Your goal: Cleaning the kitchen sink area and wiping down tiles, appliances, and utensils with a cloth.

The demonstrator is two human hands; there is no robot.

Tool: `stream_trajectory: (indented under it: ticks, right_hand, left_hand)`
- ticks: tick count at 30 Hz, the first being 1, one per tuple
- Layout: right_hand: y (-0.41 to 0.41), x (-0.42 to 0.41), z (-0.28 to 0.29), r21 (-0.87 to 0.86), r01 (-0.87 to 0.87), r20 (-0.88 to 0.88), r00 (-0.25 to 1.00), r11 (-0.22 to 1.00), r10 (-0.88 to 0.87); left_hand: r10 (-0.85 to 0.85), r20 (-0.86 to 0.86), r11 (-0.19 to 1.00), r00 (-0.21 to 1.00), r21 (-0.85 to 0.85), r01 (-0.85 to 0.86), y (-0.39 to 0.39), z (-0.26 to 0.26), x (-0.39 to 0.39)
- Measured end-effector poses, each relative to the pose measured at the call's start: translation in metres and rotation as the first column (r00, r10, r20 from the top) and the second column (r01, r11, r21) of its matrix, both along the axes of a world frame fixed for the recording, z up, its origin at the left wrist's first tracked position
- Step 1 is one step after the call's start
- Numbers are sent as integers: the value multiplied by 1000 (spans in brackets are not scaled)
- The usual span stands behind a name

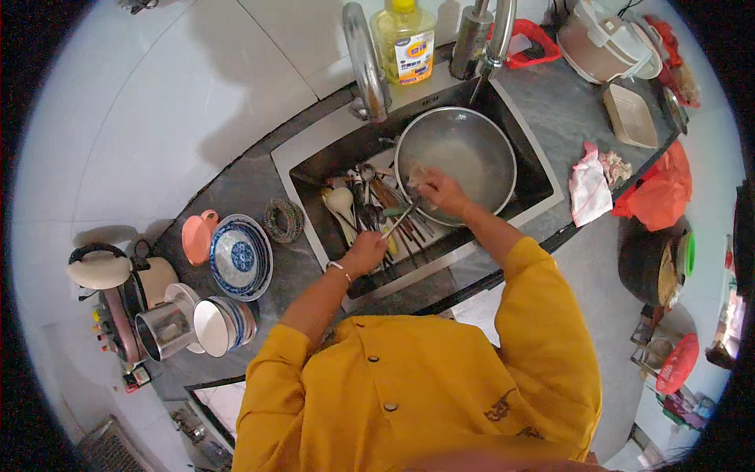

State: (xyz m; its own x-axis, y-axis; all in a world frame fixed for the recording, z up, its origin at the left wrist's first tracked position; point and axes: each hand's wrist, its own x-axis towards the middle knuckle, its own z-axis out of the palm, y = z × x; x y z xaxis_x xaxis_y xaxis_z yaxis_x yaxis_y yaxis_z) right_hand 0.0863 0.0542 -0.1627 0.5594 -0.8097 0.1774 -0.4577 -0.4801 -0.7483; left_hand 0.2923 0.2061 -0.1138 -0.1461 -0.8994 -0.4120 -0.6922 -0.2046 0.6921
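My left hand (368, 252) grips the near end of a slender metal utensil (400, 222), held at a slant above the sink. My right hand (443, 190) pinches a pale cloth or scrubber (417, 176) at the utensil's far end, which is partly hidden. Right behind that hand, a large round metal basin (472, 133) holds cloudy water in the steel sink (531, 197). Left of the basin lies a pile of cutlery and kitchen tools, among them a pale ladle or serving spoon (340, 202), a metal ladle (367, 171) and several chopsticks (413, 235).
A curved faucet (367, 65) and a yellow detergent bottle (404, 44) stand behind the sink. Stacked blue-patterned plates (240, 256), a wire scourer (284, 220) and bowls (213, 327) are on the left counter. At right are a white cloth (590, 186) and a beige tray (630, 116).
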Motion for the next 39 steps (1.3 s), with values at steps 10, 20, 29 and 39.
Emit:
stream_trajectory:
  ticks: [10,20,29,39]
  right_hand:
    - [-54,-17,-14,128,29,-692,719,991,69]
    - [-21,-15,34,917,-364,390,720,166,-574]
    - [-11,27,59,867,-175,446,687,466,-573]
    - [17,-3,81,511,-234,325,944,827,66]
  left_hand:
    - [300,-486,949,821,244,-202,-15,69,-8]
    - [612,-500,776,612,528,-345,-31,34,-22]
    - [672,-565,735,479,587,-339,-44,57,-80]
    - [612,-497,779,615,511,-363,-45,50,-72]
